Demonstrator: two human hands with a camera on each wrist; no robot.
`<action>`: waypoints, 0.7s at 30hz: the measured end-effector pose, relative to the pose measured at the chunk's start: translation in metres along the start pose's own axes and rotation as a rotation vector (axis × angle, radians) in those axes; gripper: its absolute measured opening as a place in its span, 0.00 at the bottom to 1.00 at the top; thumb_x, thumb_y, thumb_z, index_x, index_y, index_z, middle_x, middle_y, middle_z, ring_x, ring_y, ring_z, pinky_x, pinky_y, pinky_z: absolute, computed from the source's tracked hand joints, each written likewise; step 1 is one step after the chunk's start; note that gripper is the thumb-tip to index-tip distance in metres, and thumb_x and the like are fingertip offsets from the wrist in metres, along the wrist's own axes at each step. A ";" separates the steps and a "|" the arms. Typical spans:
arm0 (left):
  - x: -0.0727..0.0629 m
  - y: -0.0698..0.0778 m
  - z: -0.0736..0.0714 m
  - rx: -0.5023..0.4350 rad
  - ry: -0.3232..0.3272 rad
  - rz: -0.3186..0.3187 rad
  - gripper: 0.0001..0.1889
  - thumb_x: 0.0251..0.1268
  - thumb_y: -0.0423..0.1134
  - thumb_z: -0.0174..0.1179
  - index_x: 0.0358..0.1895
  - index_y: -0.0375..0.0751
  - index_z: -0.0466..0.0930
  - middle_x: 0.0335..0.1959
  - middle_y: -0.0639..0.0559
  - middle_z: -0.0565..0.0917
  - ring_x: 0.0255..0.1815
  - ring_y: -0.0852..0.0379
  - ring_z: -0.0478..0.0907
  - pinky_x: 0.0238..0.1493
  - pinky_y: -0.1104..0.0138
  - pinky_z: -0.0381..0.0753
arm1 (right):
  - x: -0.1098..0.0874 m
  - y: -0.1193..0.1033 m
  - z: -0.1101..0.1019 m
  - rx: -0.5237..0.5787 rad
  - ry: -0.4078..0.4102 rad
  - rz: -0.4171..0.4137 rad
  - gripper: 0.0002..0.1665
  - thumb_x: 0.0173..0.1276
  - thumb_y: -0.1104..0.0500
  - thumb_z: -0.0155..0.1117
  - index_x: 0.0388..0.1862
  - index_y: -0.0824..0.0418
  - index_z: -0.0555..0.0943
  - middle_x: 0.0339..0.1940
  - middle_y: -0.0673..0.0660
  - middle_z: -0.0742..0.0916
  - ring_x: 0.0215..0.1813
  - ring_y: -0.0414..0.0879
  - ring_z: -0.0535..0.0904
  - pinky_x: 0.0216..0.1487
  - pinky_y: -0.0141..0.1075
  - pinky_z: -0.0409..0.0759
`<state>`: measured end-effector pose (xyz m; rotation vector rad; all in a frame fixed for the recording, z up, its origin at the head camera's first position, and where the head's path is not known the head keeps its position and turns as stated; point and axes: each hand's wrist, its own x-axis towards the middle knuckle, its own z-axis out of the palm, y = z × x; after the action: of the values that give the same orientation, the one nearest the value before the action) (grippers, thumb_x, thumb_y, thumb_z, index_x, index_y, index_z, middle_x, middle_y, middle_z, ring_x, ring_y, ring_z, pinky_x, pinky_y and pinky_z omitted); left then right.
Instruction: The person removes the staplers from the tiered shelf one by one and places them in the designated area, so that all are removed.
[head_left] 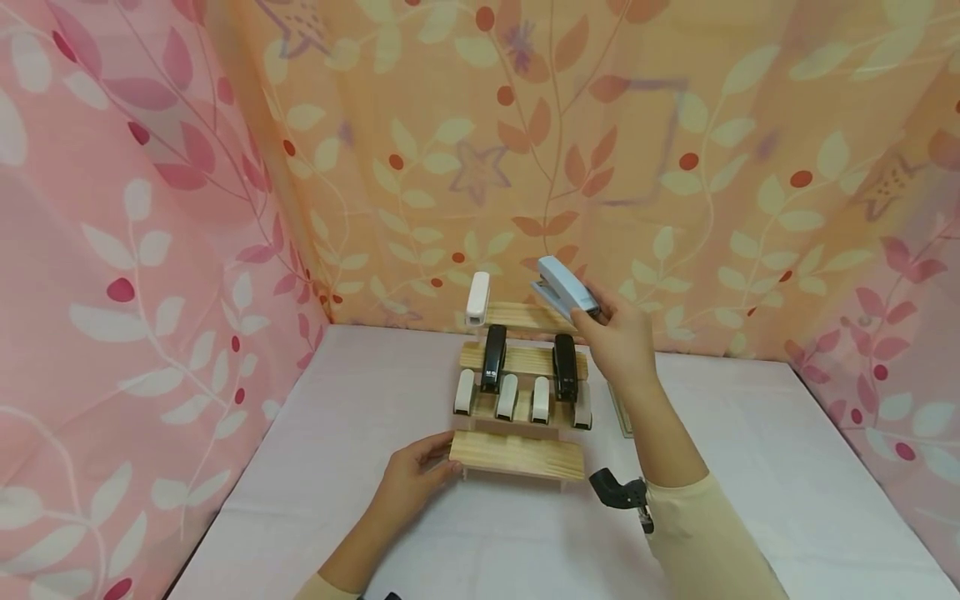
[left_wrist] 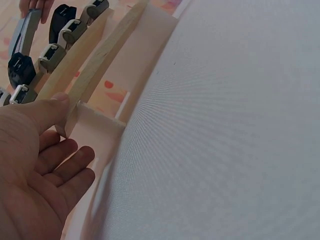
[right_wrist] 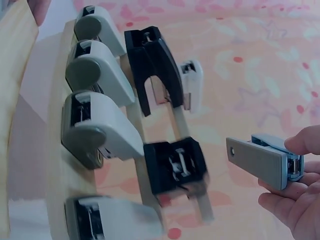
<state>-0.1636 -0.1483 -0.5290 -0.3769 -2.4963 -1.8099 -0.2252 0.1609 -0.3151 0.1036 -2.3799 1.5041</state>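
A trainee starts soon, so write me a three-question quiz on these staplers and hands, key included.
1. What colour is the stapler in the right grip? (a) black (b) light blue (c) red
2. True or false: the left grip also holds a stapler.
3. Fill in: in the head view, ____ pale staplers stand in the row just in front of the two black staplers.

Key: 1. b. 2. False; it holds the end of the lowest wooden shelf. 3. Four.

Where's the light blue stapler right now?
In the head view, the light blue stapler is in the grip of the right hand, by the right end of the top shelf, across from a white stapler at the left end.
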 end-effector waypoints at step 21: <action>-0.001 0.005 -0.001 0.007 -0.006 -0.005 0.29 0.59 0.46 0.75 0.64 0.44 0.81 0.59 0.52 0.86 0.60 0.54 0.83 0.65 0.64 0.81 | -0.046 0.025 -0.049 0.007 0.142 -0.033 0.35 0.73 0.58 0.69 0.77 0.56 0.70 0.71 0.60 0.77 0.68 0.55 0.77 0.59 0.33 0.79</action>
<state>-0.1618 -0.1477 -0.5240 -0.3770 -2.5088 -1.8036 -0.1759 0.2104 -0.3319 0.0358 -2.2502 1.4547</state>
